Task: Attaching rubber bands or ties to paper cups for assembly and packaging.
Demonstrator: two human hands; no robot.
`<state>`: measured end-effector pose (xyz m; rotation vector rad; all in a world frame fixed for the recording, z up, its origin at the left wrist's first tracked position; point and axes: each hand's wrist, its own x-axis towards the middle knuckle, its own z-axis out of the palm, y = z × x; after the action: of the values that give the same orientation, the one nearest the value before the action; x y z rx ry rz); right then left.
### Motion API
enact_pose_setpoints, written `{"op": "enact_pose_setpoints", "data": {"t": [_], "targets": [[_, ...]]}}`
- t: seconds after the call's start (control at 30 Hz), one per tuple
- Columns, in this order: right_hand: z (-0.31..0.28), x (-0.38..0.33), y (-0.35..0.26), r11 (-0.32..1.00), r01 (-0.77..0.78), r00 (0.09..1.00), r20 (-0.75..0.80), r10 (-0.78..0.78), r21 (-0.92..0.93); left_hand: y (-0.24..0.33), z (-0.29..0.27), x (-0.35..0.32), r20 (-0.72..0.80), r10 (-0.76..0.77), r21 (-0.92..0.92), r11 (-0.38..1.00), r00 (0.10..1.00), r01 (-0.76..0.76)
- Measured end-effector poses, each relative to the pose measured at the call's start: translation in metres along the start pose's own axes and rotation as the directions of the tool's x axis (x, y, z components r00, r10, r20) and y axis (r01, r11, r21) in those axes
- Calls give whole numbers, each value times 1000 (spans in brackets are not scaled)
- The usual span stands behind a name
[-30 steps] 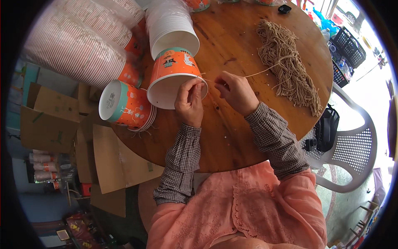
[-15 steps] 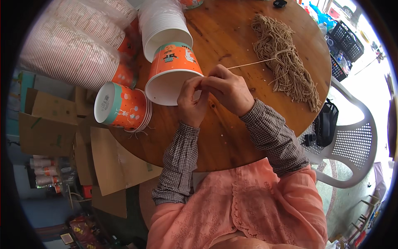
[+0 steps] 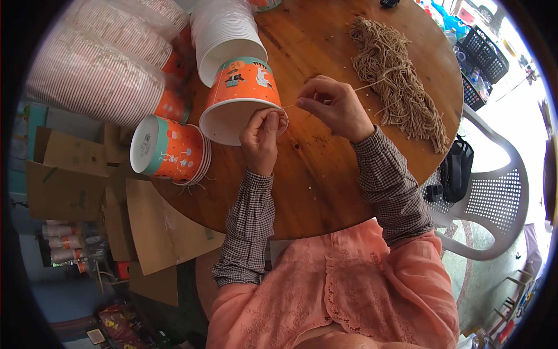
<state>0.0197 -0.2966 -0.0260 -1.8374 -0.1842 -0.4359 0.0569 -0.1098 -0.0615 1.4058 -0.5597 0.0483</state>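
Two hands' grip [image 3: 290,113] on string [image 3: 363,87]

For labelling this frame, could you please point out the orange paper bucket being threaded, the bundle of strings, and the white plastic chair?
orange paper bucket [image 3: 247,87], head view, printed side wall.
bundle of strings [image 3: 398,75], head view, middle of the pile.
white plastic chair [image 3: 494,198], head view, perforated seat.
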Motion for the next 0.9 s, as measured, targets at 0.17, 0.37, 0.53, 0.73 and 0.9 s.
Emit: {"op": "enact_pose_setpoints", "data": {"t": [0.17, 0.37, 0.53, 0.73, 0.9], "targets": [[2, -2, -4, 998, 41, 990, 139, -34, -47, 1, 1, 0, -13, -20, -34, 999, 1000, 20], [10, -4, -10, 994, 104, 978, 181, -105, 19, -2, 0, 1, -40, -50, -109, 993, 998, 45], [18, -6, -3, 984, 176, 978, 111, -178, 29, 3, 3, 0, -48, -44, -113, 993, 998, 38], [19, -5, -1, 970, 234, 972, 50, -231, -60, 4, 2, -1, -37, -67, -163, 985, 997, 60], [23, -7, -4, 982, 170, 985, 33, -168, -84, 4, 3, -1, -24, -72, -148, 987, 997, 68]]}}
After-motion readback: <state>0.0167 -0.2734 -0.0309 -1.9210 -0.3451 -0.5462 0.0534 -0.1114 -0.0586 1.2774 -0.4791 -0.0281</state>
